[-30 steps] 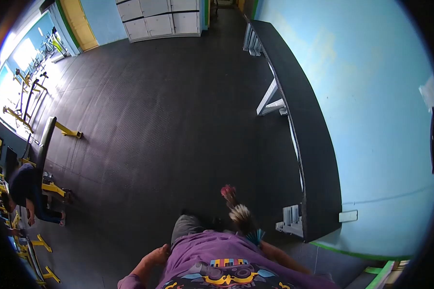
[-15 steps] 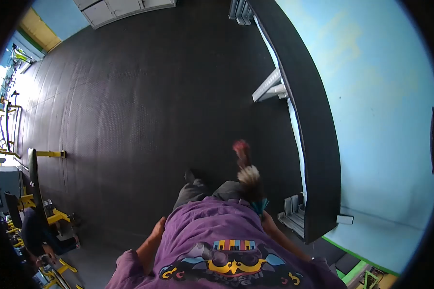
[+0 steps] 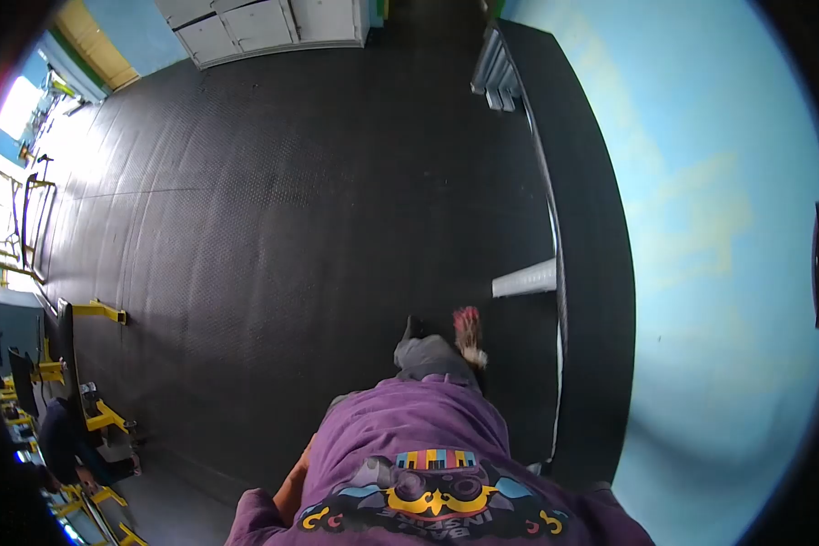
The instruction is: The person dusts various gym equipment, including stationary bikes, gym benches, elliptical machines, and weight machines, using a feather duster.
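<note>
A long tufted thing that looks like a feather duster (image 3: 469, 338) points forward past my right leg. It has a red-pink end, a brown streaked middle and a whitish tuft; motion blurs it, and its near end is hidden behind my purple shirt (image 3: 419, 419). My right hand is out of sight behind the shirt on that same side, so its grip does not show. On the other side, my left forearm (image 3: 291, 487) hangs close against the shirt, with the fingers hidden.
A long black bench or shelf (image 3: 596, 273) with a pale support (image 3: 523, 278) runs along the blue wall (image 3: 701, 300) at right. Grey cabinets (image 3: 264, 27) stand ahead on the black rubber floor (image 3: 318, 182). Yellow-framed gym equipment (image 3: 100, 314) and another person (image 3: 68, 441) are at left.
My view has moved forward along the bench, and the cabinets look nearer. The tufted thing has shifted down in view, its teal part now hidden. My right arm has gone out of sight.
</note>
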The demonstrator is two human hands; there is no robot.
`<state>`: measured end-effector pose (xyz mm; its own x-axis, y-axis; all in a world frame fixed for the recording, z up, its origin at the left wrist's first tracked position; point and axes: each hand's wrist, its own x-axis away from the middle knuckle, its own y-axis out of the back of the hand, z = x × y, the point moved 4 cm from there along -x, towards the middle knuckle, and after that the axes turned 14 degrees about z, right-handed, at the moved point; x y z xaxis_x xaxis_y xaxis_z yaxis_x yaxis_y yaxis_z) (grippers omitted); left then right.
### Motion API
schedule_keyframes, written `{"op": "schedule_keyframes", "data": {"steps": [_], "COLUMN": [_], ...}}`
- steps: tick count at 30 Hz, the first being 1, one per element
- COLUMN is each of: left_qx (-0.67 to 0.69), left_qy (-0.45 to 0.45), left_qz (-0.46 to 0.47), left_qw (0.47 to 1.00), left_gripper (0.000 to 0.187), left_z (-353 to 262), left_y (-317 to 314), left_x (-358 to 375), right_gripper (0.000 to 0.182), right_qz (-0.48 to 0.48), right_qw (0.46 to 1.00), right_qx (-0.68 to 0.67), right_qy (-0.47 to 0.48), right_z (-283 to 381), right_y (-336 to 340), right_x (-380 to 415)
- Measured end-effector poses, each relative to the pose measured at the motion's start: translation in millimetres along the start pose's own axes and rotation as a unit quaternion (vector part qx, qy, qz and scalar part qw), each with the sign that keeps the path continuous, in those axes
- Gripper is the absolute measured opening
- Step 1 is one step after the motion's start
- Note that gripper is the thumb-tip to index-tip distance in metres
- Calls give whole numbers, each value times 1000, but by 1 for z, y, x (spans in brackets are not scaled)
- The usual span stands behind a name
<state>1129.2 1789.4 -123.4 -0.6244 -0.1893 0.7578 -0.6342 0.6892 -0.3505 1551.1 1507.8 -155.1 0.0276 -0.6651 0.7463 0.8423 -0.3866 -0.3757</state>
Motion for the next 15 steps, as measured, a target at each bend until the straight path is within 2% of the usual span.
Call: {"op": "schedule_keyframes", "data": {"steps": [3,6,10,15], "left_qx": [22,29,27,10], "left_qy": [-6,2,46,56], "left_qz": [0,8,37,91], "left_qw": [1000,1000,998,994], "left_gripper": [43,44,45,46], "left_z": [-82,-145,-250,-376], "left_y": [-34,-55,-54,-16], "left_x": [-41,-55,-88,-160], "right_gripper": [39,37,36,34], "right_qz": [24,41,45,33], "right_qw": [998,995,991,987], "right_qx": [52,83,92,128], "right_qy": [-24,-46,-85,-95], "right_z": [94,148,207,285], "right_y": [57,86,107,121], "right_x": [-25,-29,-51,-105]}}
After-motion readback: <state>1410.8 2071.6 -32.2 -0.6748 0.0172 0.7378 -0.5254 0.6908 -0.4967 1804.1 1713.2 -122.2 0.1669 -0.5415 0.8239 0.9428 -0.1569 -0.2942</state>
